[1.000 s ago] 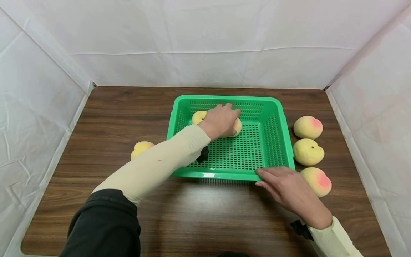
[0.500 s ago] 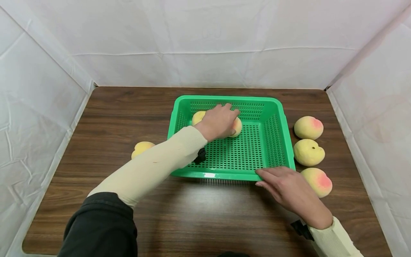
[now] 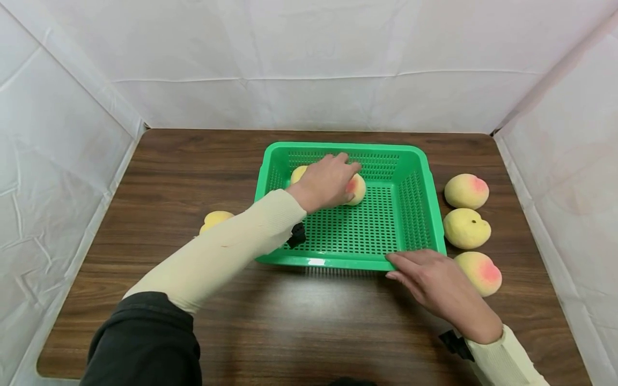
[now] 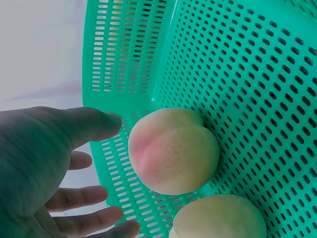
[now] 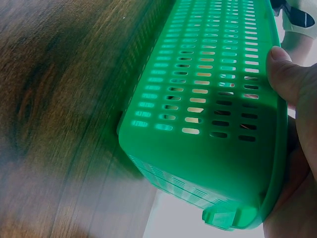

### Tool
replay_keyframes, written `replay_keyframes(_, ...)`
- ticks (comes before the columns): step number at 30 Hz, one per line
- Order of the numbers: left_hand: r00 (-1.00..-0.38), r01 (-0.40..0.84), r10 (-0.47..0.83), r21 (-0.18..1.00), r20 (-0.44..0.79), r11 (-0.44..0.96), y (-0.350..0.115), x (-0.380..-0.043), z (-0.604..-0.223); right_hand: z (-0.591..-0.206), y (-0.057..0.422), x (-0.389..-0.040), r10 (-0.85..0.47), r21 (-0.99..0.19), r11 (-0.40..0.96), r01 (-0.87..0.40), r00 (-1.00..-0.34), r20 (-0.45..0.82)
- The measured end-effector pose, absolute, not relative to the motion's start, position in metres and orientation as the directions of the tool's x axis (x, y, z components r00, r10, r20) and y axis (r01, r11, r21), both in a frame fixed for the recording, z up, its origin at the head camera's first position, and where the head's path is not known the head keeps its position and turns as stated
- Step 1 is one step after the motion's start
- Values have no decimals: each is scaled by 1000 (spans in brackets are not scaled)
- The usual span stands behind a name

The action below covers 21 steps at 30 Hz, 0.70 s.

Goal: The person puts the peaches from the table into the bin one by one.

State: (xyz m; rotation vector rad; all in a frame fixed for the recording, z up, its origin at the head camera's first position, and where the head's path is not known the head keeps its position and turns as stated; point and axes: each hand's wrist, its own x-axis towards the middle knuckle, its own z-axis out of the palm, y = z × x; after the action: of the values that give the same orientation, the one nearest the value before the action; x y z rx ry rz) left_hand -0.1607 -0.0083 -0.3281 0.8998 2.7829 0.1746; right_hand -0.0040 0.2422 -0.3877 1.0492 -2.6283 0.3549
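Observation:
A green plastic basket with slotted walls stands on the table. Inside it lie a pink-blushed peach and a second, yellowish peach, side by side near one wall. My left hand is over these peaches, hiding parts of both from above. In the left wrist view its fingers are spread and extended, a small gap apart from the blushed peach. My right hand holds the basket's near right corner, the thumb on the outer side of the rim and the fingers mostly hidden behind it.
Three peaches stand in a row right of the basket: the far one, the middle one and the near one. Another peach lies left, partly behind my left sleeve. White sheeting encloses the wooden table.
My left hand has drawn slightly leftward, so more of the blushed peach shows beside it. The right hand keeps its place on the rim.

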Motion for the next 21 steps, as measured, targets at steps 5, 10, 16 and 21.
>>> replay_keyframes(5,-796,558,585,183,-157,809,-12,-161,-328,-387,242,-4,-628,-122,706,-697,-697,345)
replay_keyframes(10,-804,546,572,181,-159,818,-16,-161,-326,-387,242,-4,-629,-121,707,-697,-697,345)
replay_keyframes(16,-824,519,544,177,-159,836,-22,-160,-324,-386,242,-4,-628,-116,707,-698,-695,350)
replay_keyframes(21,-836,500,527,181,-153,847,-27,-160,-323,-387,242,-4,-630,-119,705,-699,-695,346)
